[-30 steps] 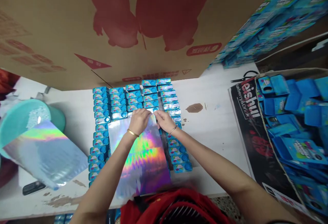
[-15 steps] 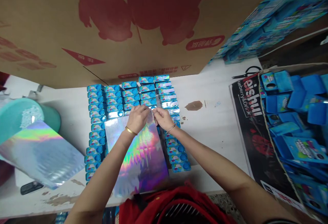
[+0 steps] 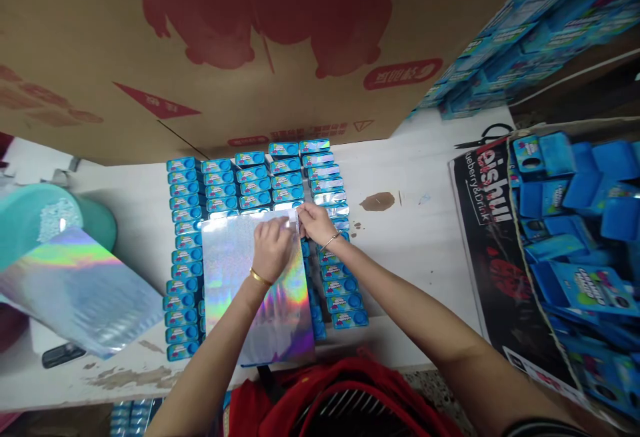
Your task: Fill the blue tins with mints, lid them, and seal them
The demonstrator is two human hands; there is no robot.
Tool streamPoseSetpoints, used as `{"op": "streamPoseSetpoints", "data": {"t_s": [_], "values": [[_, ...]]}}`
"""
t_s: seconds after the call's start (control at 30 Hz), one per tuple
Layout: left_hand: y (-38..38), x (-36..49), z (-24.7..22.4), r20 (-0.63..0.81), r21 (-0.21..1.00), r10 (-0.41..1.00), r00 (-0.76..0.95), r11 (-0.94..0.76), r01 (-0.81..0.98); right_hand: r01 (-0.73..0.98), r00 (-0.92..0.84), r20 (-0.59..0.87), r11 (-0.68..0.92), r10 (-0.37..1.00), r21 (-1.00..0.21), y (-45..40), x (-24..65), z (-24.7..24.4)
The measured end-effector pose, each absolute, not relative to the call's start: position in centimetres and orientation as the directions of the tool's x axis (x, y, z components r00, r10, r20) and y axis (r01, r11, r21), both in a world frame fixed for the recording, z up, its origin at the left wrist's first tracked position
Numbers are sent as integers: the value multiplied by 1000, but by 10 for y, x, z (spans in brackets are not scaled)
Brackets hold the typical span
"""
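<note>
A shiny holographic sheet [image 3: 230,257] lies over rows of small blue boxes [image 3: 255,186], in front of my body. My right hand [image 3: 316,222] pinches the sheet at its upper right corner. On the sheet, close to the same edge, rests my left hand [image 3: 273,247] with its fingers curled together; a small pale bit shows near the fingertips, too small to name. Blue boxes in columns stick out on the left, at the top and on the right of the sheet. Those under it are hidden.
A large cardboard box [image 3: 300,104] stands behind the rows. At left, a second holographic sheet [image 3: 85,297] leans over a teal bucket [image 3: 100,217]. Black scissors [image 3: 487,138] lie near a carton [image 3: 480,237] filled with blue boxes at right. More blue packages are stacked upper right.
My left hand has moved down and away from the sheet's corner, while my right hand stays there. The sheet has shifted slightly left and up and lies straighter.
</note>
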State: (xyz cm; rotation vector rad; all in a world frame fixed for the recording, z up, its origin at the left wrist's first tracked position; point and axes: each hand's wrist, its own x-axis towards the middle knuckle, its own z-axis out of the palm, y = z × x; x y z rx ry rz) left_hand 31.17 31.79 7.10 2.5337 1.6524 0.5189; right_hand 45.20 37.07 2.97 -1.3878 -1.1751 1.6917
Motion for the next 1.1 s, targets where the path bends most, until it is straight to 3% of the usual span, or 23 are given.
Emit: {"op": "streamPoseSetpoints", "data": {"t_s": [0.1, 0.17, 0.23, 0.3, 0.43, 0.5, 0.57, 0.67, 0.8, 0.93, 1.0, 1.1], "values": [[290, 315, 93, 190, 404, 924, 333, -383, 831, 112, -236, -404, -388, 884, -915, 372, 452, 34], [275, 319, 112, 163, 589, 967, 198, -256, 766, 144, -229, -380, -355, 896, -924, 372, 455, 42], [267, 326, 130, 95, 804, 994, -49, -48, 593, 156, -178, -299, -273, 938, -949, 367, 463, 52], [266, 335, 141, -68, 945, 965, -254, 145, 295, 111, -100, -255, -244, 962, -963, 355, 477, 63], [271, 361, 140, -353, 933, 887, -297, 310, -182, -153, -91, -523, -531, 847, -834, 313, 514, 79], [271, 374, 133, -414, 898, 870, -268, 343, -276, -208, -139, -604, -619, 785, -757, 290, 530, 86], [269, 386, 125, -451, 875, 858, -245, 371, -310, -186, -131, -602, -616, 788, -765, 273, 541, 94], [265, 399, 114, -480, 865, 850, -217, 416, -281, -152, -34, -541, -539, 841, -829, 264, 551, 101], [270, 407, 96, -476, 879, 856, -202, 464, -107, -88, 79, -440, -433, 894, -897, 273, 561, 90], [286, 410, 78, -274, 904, 926, -259, 340, 258, 158, 133, -259, -278, 957, -947, 287, 570, 68], [295, 412, 73, -171, 838, 947, -272, 285, 466, 269, 131, -179, -209, 975, -940, 292, 572, 58], [303, 415, 68, -158, 679, 951, -267, 301, 669, 355, 113, -134, -166, 985, -920, 297, 574, 47]]}}
